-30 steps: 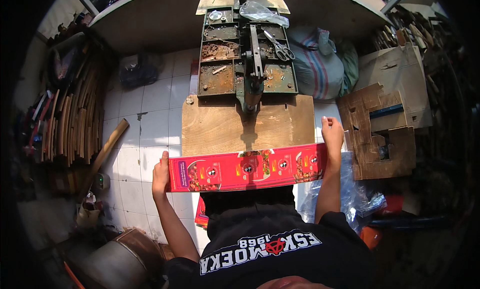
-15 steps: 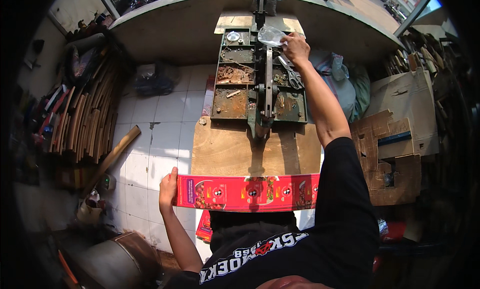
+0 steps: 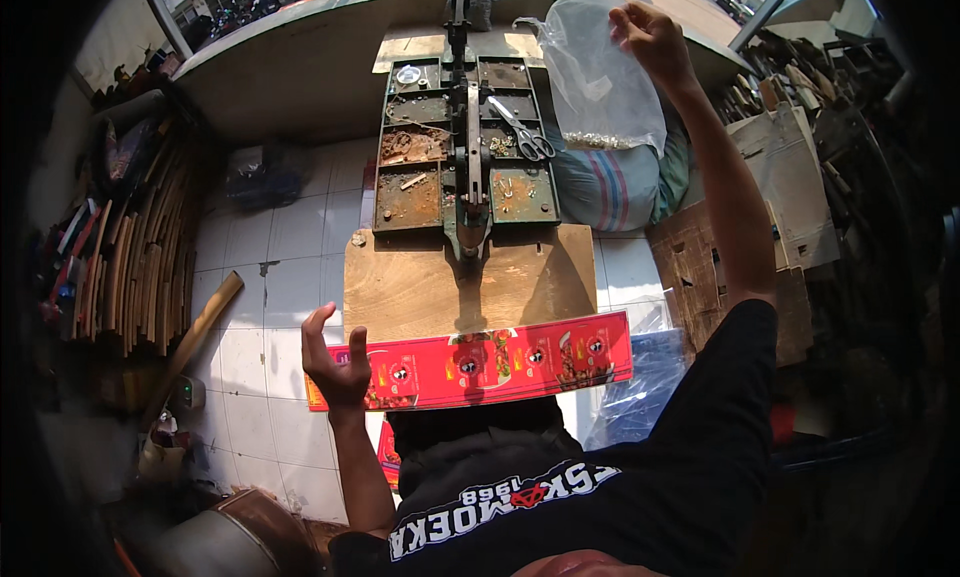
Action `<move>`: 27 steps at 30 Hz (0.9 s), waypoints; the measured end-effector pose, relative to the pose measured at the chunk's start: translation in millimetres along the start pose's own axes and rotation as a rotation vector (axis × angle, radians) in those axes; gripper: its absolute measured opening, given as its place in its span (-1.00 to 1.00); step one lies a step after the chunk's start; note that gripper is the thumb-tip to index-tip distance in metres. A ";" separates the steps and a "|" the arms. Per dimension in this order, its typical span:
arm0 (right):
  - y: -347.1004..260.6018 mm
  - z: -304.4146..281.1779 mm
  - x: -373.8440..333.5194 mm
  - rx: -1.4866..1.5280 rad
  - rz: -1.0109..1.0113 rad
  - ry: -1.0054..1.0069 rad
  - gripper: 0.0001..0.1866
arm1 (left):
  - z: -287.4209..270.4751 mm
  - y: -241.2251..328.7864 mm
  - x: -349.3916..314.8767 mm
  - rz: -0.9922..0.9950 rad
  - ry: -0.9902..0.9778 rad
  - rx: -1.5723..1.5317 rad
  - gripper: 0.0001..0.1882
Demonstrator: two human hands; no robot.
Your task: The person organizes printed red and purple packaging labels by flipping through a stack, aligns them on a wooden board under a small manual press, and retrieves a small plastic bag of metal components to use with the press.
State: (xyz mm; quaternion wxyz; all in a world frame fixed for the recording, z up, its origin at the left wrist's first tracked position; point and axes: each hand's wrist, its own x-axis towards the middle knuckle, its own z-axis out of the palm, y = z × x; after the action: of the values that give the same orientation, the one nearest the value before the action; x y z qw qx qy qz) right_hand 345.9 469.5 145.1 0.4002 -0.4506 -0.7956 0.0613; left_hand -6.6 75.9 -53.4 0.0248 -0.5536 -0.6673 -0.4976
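A clear plastic bag (image 3: 600, 72) hangs raised at the back right, with many small shiny metal pieces gathered at its bottom. My right hand (image 3: 648, 39) is closed on the bag's upper part, arm stretched far forward. Across my lap lies a long red printed strip (image 3: 475, 367), tilted up at its right end. Over the strip's left end rests my left hand (image 3: 335, 367), thumb and fingers apart. Beyond the strip stands a dark metal press (image 3: 473, 167) between green divided trays (image 3: 412, 227); scissors (image 3: 522, 132) lie across the right-hand compartments.
A wooden board (image 3: 420, 277) lies between the press and the strip. Stacks of wood or board (image 3: 150, 247) line the left wall. A striped sack (image 3: 610, 187) sits under the bag; cut boards (image 3: 700, 267) lean at the right. A clear plastic sheet (image 3: 640, 387) lies near my right side.
The plastic bag has been lifted from beside the press to the right and now hangs full length. My left hand's fingers have spread, and the strip has tilted, its right end rising.
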 end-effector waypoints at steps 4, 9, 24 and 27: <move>-64.9 -53.1 -63.2 -0.009 -0.054 -0.092 -0.75 | 72.5 91.3 6.4 0.132 -0.489 -0.735 -0.37; -97.9 -79.5 -111.7 0.167 0.049 -0.198 -0.76 | 178.2 130.1 31.2 -0.133 -0.729 -0.874 0.11; -18.4 19.0 -102.0 0.074 0.481 -0.440 -0.72 | 252.3 134.4 -31.6 -0.976 -0.813 -1.862 -0.23; 22.1 43.2 -96.3 -0.004 0.493 -0.605 -0.71 | 248.6 151.0 -37.2 -1.187 -0.818 -1.783 -0.23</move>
State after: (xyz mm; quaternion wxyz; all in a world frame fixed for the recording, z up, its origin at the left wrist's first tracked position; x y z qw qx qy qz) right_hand 357.1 420.0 49.9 0.1200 -0.5907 -0.7455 0.2843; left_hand 251.8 205.0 -104.2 -0.8338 -0.0925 -0.1913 -0.5095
